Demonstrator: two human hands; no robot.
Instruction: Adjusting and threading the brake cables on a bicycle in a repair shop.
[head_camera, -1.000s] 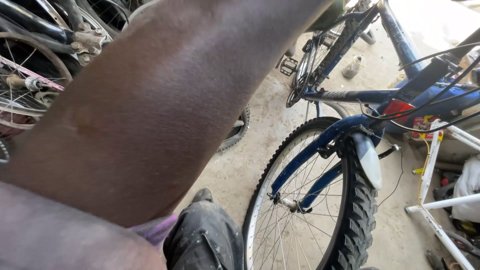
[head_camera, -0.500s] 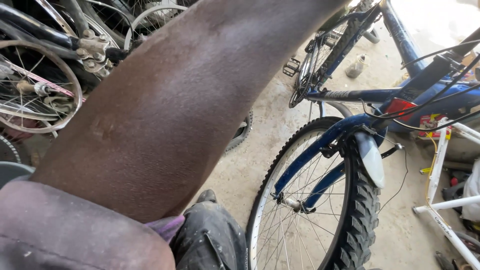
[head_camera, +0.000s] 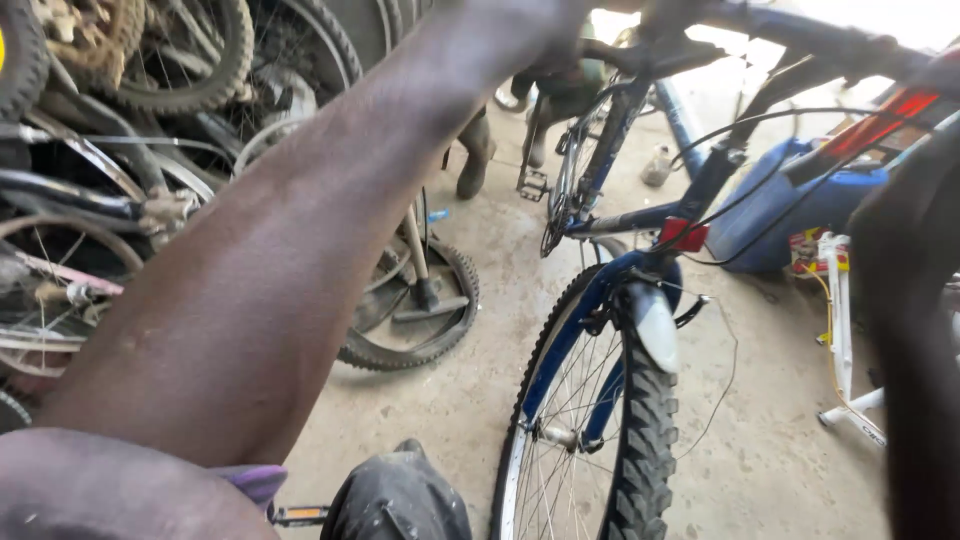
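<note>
My left arm (head_camera: 300, 260) reaches up-frame; hand out of view, grip can't tell. Blue bike (head_camera: 640, 230) just right of arm, front wheel (head_camera: 600, 430) below. Wheel pile (head_camera: 110, 160) left.

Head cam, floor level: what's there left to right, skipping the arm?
Pile of old wheels and frames → loose tyre lying flat on the concrete → blue bike's front wheel → blue container → white frame. Hands are blurred at the top edge, so not placed.
</note>
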